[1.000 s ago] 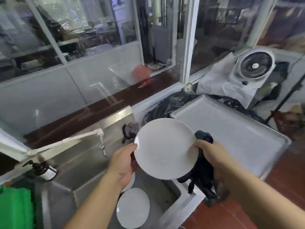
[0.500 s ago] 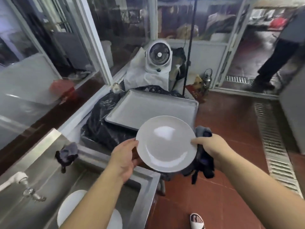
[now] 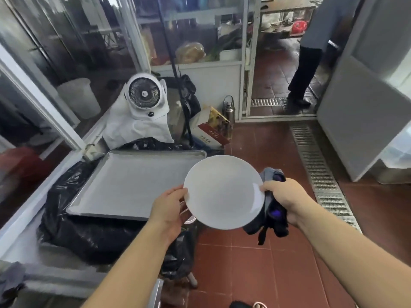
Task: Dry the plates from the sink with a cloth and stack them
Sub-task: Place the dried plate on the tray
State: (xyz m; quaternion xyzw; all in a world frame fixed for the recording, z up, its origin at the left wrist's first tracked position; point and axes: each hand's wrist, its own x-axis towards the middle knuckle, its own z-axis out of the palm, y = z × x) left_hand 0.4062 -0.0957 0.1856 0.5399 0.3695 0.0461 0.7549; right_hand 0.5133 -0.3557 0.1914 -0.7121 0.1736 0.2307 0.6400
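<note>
I hold a round white plate (image 3: 223,192) in the air between both hands, its face towards me. My left hand (image 3: 168,206) grips its left rim. My right hand (image 3: 281,196) grips its right rim and also holds a dark cloth (image 3: 272,218), which hangs behind and below the plate. The plate hovers just right of a large metal tray (image 3: 133,181) that rests on black plastic sheeting. The sink and the other plates are out of view.
A white fan (image 3: 144,95) stands behind the tray, beside a dark bag and a cardboard box (image 3: 211,132). A floor drain grate (image 3: 318,165) runs along the red tiles at right. A person (image 3: 311,52) stands in the doorway at the back right. Glass partitions line the left.
My view has swung right, away from the sink, which has left the frame. The plate, still held by both hands, now hangs over the tray's right edge and the red floor.
</note>
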